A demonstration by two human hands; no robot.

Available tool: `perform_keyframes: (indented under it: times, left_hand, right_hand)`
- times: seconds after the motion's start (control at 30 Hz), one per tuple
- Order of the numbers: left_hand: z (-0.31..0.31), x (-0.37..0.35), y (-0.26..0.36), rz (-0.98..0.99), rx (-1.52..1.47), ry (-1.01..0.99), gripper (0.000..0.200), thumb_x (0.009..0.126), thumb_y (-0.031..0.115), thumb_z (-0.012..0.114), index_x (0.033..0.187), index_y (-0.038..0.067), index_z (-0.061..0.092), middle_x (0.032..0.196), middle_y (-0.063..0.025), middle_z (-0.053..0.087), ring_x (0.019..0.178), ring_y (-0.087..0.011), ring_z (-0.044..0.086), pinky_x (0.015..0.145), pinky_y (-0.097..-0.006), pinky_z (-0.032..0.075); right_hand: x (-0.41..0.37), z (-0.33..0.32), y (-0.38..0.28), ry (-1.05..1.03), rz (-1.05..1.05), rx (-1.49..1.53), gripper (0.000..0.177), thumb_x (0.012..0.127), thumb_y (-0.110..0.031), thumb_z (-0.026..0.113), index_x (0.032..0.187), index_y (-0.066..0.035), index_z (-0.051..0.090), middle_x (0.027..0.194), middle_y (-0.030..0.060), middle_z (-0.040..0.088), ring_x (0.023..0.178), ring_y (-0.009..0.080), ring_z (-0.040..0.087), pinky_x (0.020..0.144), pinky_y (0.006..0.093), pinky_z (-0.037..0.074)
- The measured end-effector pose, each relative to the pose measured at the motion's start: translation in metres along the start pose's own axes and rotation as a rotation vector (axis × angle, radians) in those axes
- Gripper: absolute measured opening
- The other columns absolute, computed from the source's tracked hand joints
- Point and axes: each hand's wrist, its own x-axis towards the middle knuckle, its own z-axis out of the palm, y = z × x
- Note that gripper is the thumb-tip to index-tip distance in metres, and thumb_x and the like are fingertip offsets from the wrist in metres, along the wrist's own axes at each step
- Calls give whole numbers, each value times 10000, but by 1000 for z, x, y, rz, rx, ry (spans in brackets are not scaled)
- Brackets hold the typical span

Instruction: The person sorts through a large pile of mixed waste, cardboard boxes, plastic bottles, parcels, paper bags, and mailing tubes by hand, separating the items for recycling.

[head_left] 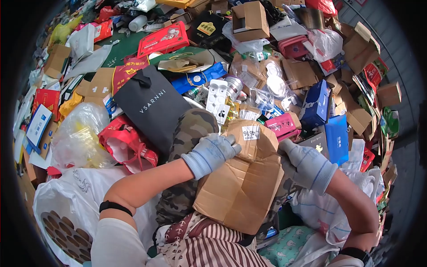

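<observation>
A creased brown cardboard box (240, 191), partly unfolded, rests across my lap between my knees. A white label (250, 132) with printed digits is stuck near its far end. My left hand (213, 153), in a grey-blue work glove, is closed on the box's upper left edge. At the upper right edge, my gloved right hand (307, 163) has its fingers curled round the cardboard; the fingertips are partly hidden. Beyond the left hand stands a dark VSARNNI paper bag (153, 107). A pink box (281, 125) lies just past the right hand.
Mixed waste is heaped all round, with a red flat box (163, 39) and an open cardboard box (250, 21) farther off. White plastic bags (80, 191) flank me on the left. To the right are a blue bag (336, 140) and a grey corrugated wall (400, 49).
</observation>
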Motion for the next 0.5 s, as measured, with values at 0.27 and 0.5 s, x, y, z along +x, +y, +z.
perform_keyframes:
  times: [0.27,0.5]
  left_hand:
    - [4,-6,-7,-16,-10,22,133,772,124,524,904,128,541,891,-56,564,752,-210,626,619,-332,502]
    - [9,-9,-16,-18,2,61,111,777,139,525,887,126,533,870,-50,562,725,-189,623,600,-315,490]
  right_hand:
    - [66,8,-1,-389,57,-559,265,863,-285,467,954,-82,611,838,134,650,805,313,631,711,415,486]
    - [90,14,-6,-552,124,-688,402,871,-396,428,893,-85,682,834,137,659,818,315,627,730,401,480]
